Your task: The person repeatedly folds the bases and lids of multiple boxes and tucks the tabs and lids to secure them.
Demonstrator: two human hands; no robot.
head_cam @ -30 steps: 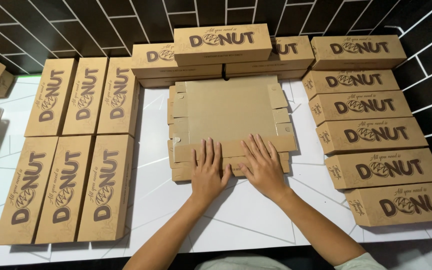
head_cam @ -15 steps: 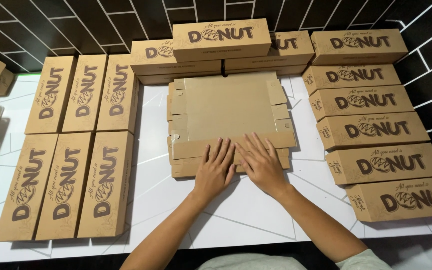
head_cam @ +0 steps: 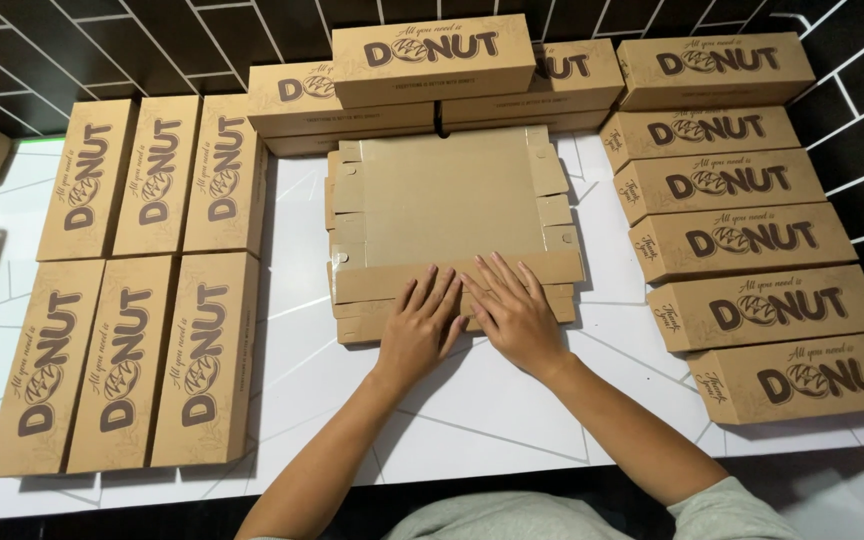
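both hands flat, palms down, side by side at centre frame on the near folded flap of a flat unfolded cardboard box blank (head_cam: 447, 200). left hand (head_cam: 420, 325) has fingers slightly spread and straight, pressing the flap edge. right hand (head_cam: 514, 315) the same, fingers a bit fanned, tips on the flap; neither hand pinches anything. the two hands nearly touch at the thumbs. the blank lies on top of a small stack of blanks on the white table (head_cam: 492, 420), centre of frame. assembled long brown boxes ring it: six in two rows at left (head_cam: 122, 290), five stacked down the right side (head_cam: 742, 240), several piled at top centre (head_cam: 432, 60). dark tiled wall (head_cam: 152, 40) along top of frame.
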